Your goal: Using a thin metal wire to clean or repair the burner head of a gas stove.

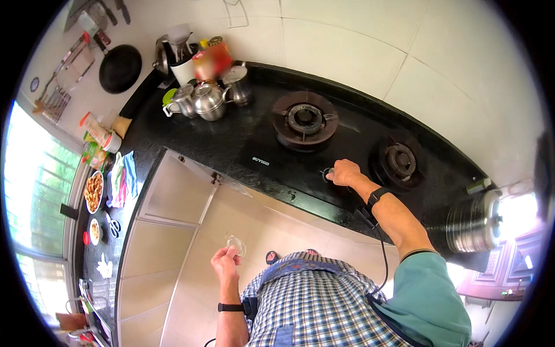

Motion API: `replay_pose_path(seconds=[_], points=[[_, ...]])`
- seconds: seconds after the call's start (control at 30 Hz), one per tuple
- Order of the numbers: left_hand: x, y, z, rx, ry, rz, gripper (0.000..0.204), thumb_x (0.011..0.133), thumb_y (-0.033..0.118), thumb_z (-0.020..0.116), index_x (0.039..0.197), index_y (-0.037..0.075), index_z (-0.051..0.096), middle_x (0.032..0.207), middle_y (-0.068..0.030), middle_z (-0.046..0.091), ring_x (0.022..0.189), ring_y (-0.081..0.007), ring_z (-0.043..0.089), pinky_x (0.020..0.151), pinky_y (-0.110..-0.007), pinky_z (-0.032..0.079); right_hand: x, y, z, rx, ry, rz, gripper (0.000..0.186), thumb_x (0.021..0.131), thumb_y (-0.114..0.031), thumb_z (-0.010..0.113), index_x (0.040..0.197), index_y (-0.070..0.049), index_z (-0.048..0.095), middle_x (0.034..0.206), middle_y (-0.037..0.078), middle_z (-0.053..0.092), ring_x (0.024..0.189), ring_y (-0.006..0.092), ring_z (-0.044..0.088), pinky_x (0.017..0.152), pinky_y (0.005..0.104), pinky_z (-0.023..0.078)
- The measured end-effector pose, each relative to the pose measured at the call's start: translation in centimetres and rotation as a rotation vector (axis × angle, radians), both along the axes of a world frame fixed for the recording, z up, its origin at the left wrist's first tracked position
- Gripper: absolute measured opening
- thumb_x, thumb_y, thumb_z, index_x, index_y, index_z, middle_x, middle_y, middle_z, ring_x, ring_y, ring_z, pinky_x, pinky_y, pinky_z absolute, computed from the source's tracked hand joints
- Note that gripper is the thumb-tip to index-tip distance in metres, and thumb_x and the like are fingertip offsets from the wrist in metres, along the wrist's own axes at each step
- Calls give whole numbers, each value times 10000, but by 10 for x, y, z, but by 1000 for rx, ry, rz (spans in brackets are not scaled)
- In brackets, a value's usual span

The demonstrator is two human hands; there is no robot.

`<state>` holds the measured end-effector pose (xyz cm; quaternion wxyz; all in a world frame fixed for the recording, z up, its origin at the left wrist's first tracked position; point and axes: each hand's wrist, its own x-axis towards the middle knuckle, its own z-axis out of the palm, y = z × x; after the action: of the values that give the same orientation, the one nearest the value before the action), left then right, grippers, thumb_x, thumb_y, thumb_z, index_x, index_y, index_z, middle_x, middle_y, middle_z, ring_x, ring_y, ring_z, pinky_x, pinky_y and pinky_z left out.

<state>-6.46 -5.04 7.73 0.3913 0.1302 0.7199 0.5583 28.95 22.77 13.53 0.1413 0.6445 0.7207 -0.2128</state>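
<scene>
My right hand is closed around a control knob at the front edge of the black gas stove. The fingers hide part of the knob. A left burner and a right burner sit on the stove, and I see no flame on either. Lower down, in front of my body, my left hand pinches a small, clear, round, see-through piece between thumb and fingers. What kind of thing it is does not show clearly. It is held over the floor, apart from the counter.
Steel pots stand left of the stove, a large steel canister at the counter's right end. A frying pan hangs on the wall. The left counter holds cloths, scissors and bowls of food. A cable hangs near my right arm.
</scene>
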Motion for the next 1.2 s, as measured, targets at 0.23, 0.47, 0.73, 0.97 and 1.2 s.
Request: replay_pose_path(seconds=[0.23, 0.47, 0.73, 0.97, 1.2], points=[[-2, -17, -1, 47, -29, 55, 168, 817, 111, 714, 828, -45, 653, 658, -76, 633, 472, -132, 543, 428, -265, 422, -2, 3, 13, -72, 139, -327, 514, 813, -464, 643, 862, 41, 724, 823, 179, 721, 785, 283, 712, 732, 382, 537], [-21, -26, 9, 62, -55, 145, 171, 835, 122, 697, 830, -43, 650, 669, -75, 636, 501, -124, 549, 437, -258, 425, -4, 8, 2, -225, 159, -405, 691, 914, -583, 542, 655, 48, 651, 562, 110, 575, 478, 215, 534, 507, 369, 453], [-90, -19, 14, 133, -52, 154, 168, 834, 132, 699, 818, -27, 649, 662, -66, 633, 486, -122, 546, 436, -253, 424, 7, 4, -35, -558, 341, -814, 762, 900, -771, 355, 721, -48, 517, 521, -5, 397, 395, 121, 321, 398, 273, 271], [-179, -41, 4, 162, -61, 222, 199, 815, 170, 733, 827, -13, 653, 671, -65, 643, 492, -117, 562, 440, -247, 442, -38, -30, -6, -85, 209, -791, 718, 960, -631, 411, 649, -4, 574, 528, 60, 527, 411, 165, 472, 393, 320, 377], [-256, -47, 7, 73, 20, 229, 157, 834, 133, 700, 837, -17, 658, 651, -58, 634, 476, -116, 558, 423, -243, 427, -50, -38, -35, 225, 353, -653, 579, 969, -456, 482, 585, -32, 564, 498, 78, 552, 364, 185, 500, 353, 317, 397]])
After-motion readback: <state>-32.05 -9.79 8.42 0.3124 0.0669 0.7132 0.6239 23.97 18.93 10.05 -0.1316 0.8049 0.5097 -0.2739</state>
